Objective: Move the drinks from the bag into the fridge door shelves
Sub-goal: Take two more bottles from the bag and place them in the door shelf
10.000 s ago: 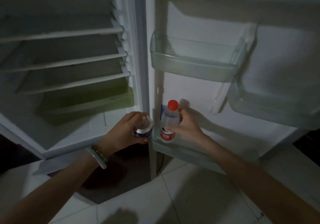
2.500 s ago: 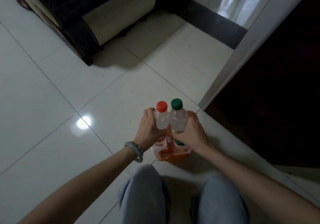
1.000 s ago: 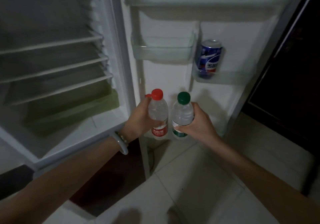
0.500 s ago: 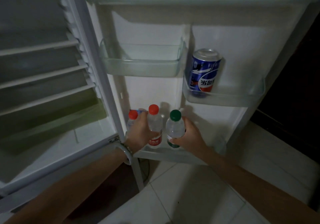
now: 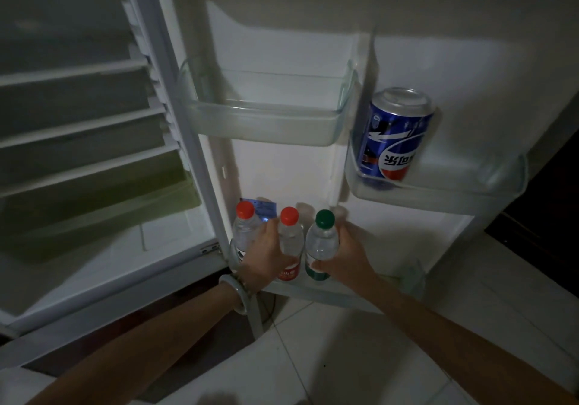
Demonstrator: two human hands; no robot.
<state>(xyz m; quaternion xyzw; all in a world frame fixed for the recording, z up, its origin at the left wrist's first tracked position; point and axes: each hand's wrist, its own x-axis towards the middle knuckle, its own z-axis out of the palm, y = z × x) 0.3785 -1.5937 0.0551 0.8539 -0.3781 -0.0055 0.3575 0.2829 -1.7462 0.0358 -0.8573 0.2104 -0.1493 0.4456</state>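
My left hand grips a clear red-capped bottle with a red label. My right hand grips a clear green-capped bottle. Both bottles are upright, side by side, low in the bottom door shelf. Another red-capped bottle stands at the left end of that shelf, just left of my left hand. A blue cola can stands in the right middle door shelf. The bag is out of view.
A clear upper-left door shelf holds nothing. The fridge interior on the left has bare white shelves and a green drawer. White floor tiles lie below. Dark space lies beyond the door's right edge.
I lifted both bottles from the bag on the floor and turned to the fridge. In the last second they have come down and forward into the bottom door shelf beside the other bottle.
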